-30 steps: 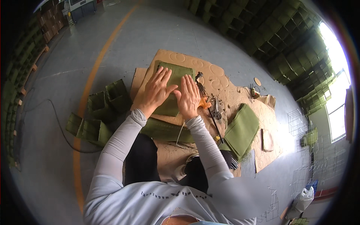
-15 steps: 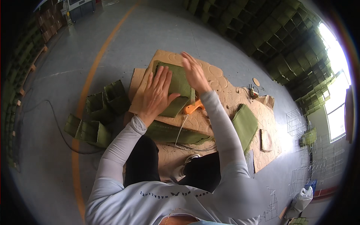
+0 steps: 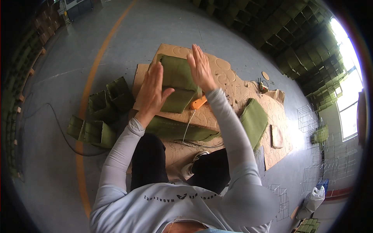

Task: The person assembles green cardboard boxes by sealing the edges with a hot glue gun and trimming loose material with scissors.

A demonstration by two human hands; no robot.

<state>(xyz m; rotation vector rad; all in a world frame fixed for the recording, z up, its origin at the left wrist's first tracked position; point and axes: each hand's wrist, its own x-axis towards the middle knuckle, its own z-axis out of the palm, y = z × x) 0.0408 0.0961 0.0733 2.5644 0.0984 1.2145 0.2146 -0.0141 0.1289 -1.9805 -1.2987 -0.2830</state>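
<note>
Green fabric box [image 3: 176, 72] sits at the upper centre of the frame, on embossed cardboard [image 3: 223, 70]. One second ago both hands lay flat over it; now the left hand [image 3: 153, 95] is at its left edge and the right hand [image 3: 201, 70] is up by its right edge. Both hands are unclenched, fingers extended, grasping nothing; whether either touches the box I cannot tell. Scissors seen earlier are now hidden around the right forearm [image 3: 231, 124], which also covers part of one orange corded tool [image 3: 198, 103] and of the green panels [image 3: 256, 120] right of centre, too overlapped to count. Four open green compartments [image 3: 99, 105] show at left, possibly joined in pairs. Stacked green boxes [image 3: 299, 50], upper right, are cut off and too dark to count.
</note>
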